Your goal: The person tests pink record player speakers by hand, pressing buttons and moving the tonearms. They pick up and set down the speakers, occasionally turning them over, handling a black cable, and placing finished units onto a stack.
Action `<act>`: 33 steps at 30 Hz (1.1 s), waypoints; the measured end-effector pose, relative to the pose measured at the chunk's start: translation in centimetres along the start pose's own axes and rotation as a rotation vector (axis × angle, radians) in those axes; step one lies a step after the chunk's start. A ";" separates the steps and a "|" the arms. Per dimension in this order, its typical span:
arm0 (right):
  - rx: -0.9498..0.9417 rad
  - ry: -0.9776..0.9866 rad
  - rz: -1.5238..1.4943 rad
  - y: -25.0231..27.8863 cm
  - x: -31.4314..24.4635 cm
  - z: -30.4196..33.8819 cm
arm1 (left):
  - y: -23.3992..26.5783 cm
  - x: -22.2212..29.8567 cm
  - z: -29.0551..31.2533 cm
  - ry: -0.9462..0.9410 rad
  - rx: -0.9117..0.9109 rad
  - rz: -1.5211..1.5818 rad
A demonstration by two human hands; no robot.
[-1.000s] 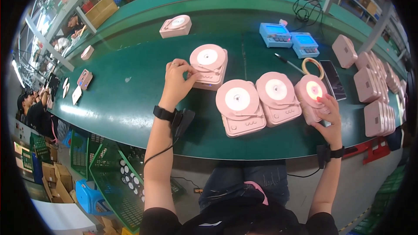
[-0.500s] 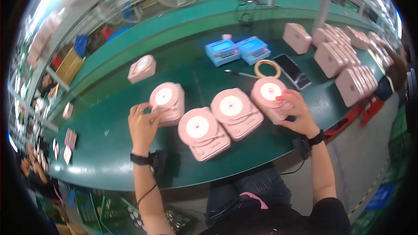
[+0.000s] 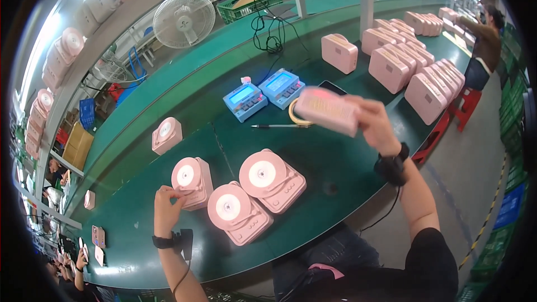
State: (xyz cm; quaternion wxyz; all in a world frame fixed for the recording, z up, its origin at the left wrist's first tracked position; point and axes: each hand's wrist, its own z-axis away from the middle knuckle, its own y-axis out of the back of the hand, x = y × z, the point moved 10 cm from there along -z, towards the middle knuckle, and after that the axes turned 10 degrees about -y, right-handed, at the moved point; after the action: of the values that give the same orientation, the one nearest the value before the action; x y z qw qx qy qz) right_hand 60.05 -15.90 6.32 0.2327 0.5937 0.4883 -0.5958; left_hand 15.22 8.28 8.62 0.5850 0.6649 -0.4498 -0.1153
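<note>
Right hand and raised unit. The right hand [image 3: 376, 122] grasps a pink box-shaped unit [image 3: 327, 111] by its right end, apparently clear of the green table [image 3: 347, 207]. The unit extends to the left of the hand, its long axis sloping from far left to near right, and a yellowish-marked face is turned up toward the viewer; motion blur obscures the finer detail. The nearest standing row of pink units [image 3: 430, 98] lies to the right of this hand and somewhat farther off; the right hand is much the nearer of the two to it. The right forearm rises from the near right, slanting left and away, with a dark wristband [image 3: 391, 165] at the wrist.

Left hand and resting units. The left hand [image 3: 168, 210] is well apart, on the left, its thumb and forefinger bent together at the near left edge of a turntable-shaped unit [image 3: 187, 174]; whether they pinch it cannot be told. Its forearm leans leftward from the near edge. Two more turntable-shaped units, a nearer one [image 3: 229, 208] and a farther one [image 3: 263, 174], lie between the hands, discs upward.
</note>
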 end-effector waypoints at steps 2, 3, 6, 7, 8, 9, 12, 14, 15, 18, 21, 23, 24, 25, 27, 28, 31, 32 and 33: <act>0.067 -0.062 -0.151 2.8 -0.5 -3.5 | -0.6 0.2 0.2 -0.006 -0.021 -0.018; 0.068 -0.033 -0.173 3.7 -1.2 -5.7 | -0.5 0.5 0.4 -0.044 0.001 -0.079; 0.150 0.004 -0.159 7.2 -0.2 -12.0 | -0.6 1.2 0.9 -0.118 0.051 -0.216; 0.225 0.040 -0.029 8.8 -0.4 -13.4 | -1.1 1.4 0.9 -0.105 0.043 -0.289; 0.301 0.076 0.101 10.3 -0.5 -14.4 | -1.6 1.7 0.8 -0.093 0.036 -0.362; 0.296 0.074 0.092 10.9 0.4 -15.4 | -2.0 1.7 0.9 -0.074 0.023 -0.438; 0.467 0.112 -0.023 13.8 1.7 -16.8 | -2.5 2.7 1.2 -0.068 0.044 -0.453; 0.503 0.122 -0.004 14.5 2.1 -17.0 | -2.7 2.6 1.1 -0.061 0.054 -0.458; 0.542 0.132 0.020 14.7 2.3 -16.5 | -2.6 2.4 1.3 -0.055 0.069 -0.440; 0.650 0.147 0.386 13.8 1.2 -15.7 | -2.1 1.6 1.8 -0.024 0.107 -0.410; 0.763 0.220 1.218 9.5 -1.6 -14.5 | -0.1 0.0 3.8 0.047 0.210 -0.169; 0.798 0.307 1.447 8.4 -3.9 -12.9 | -0.1 0.4 3.1 0.092 0.230 -0.134; 0.829 0.336 1.525 9.1 -4.7 -12.4 | -0.2 0.9 2.1 0.105 0.224 -0.090; 0.759 0.352 1.529 9.9 -4.6 -12.8 | -0.3 1.3 1.7 0.120 0.215 -0.048; 0.670 0.391 1.521 11.4 -4.2 -14.0 | 0.2 2.3 1.7 0.094 0.223 -0.127; 0.555 0.387 1.393 12.0 -3.5 -14.8 | 0.4 3.1 1.8 0.047 0.203 -0.195; 0.451 0.381 1.260 12.0 -2.5 -16.2 | 0.9 4.0 2.4 0.020 0.192 -0.287; 0.477 0.367 1.262 12.2 -2.4 -16.5 | 0.9 4.0 2.5 0.027 0.190 -0.301; 0.509 0.353 1.270 12.6 -2.7 -16.8 | 0.8 4.1 2.3 0.027 0.188 -0.310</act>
State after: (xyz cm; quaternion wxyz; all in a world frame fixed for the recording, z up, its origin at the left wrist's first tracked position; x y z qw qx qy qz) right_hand 79.40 -7.53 8.01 0.3067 0.8875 -0.0764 -0.3352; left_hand 15.60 3.78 10.16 0.5014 0.7795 -0.3430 -0.1525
